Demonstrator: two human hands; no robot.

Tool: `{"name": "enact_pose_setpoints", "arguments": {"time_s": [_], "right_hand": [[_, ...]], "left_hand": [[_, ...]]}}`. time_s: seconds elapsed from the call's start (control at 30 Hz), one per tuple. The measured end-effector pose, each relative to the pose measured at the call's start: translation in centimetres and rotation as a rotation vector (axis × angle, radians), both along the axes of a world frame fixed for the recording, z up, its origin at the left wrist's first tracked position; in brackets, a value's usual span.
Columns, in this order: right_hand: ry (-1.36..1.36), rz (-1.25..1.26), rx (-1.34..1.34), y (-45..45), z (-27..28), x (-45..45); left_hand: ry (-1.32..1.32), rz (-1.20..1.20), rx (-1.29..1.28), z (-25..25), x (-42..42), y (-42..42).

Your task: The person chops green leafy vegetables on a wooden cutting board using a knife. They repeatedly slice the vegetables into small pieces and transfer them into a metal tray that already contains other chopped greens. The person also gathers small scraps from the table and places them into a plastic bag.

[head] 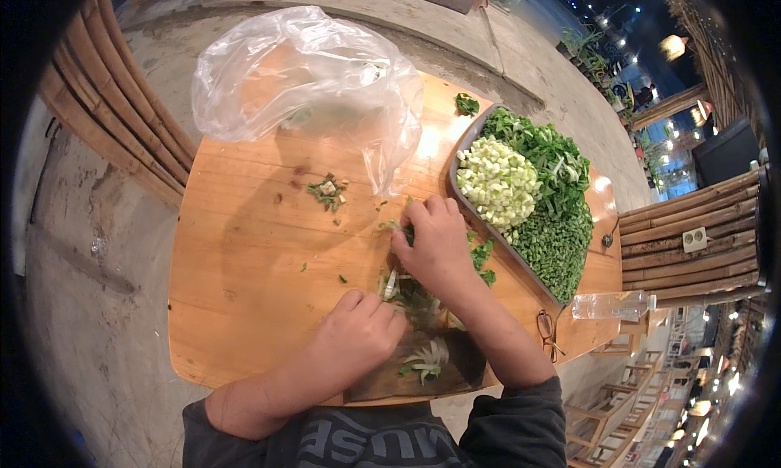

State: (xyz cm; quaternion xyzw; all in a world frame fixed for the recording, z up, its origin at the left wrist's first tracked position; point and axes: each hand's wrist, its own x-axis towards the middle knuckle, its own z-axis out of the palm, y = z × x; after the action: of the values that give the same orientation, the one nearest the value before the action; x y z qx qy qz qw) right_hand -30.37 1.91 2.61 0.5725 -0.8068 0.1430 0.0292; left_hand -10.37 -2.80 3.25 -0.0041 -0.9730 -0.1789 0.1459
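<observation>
My right hand (434,248) is over the wooden table (238,309), its thumb and fingers bent around a bit of leafy greens. My left hand (365,326) rests nearer to me with its fingers curled. It is beside a pile of leafy greens with pale stalks (421,300), and whether it holds any is hidden. Partly under that pile lies a dark board (378,382), with sliced pale stalks (430,358) on it. More green leaves (482,254) show beyond my right wrist.
A grey tray (497,239) holds pale diced vegetable (494,181), shredded leaves (552,157) and chopped green pieces (552,254). A clear plastic bag (311,77) covers the far left. Scraps (329,190) lie mid-table. Eyeglasses (546,331) and a plastic bottle (610,306) are at right.
</observation>
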Motion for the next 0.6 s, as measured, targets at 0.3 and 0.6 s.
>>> {"name": "enact_pose_setpoints", "arguments": {"time_s": [0.3,0.6], "right_hand": [[-0.174,-0.046,0.117,3.8,2.4,-1.1],[-0.242,-0.099,0.215,5.8,3.6,-1.8]], "left_hand": [[-0.019,-0.004,-0.019,-0.2,-0.1,0.0],[-0.139,-0.062,-0.013,0.7,0.0,-0.4]]}}
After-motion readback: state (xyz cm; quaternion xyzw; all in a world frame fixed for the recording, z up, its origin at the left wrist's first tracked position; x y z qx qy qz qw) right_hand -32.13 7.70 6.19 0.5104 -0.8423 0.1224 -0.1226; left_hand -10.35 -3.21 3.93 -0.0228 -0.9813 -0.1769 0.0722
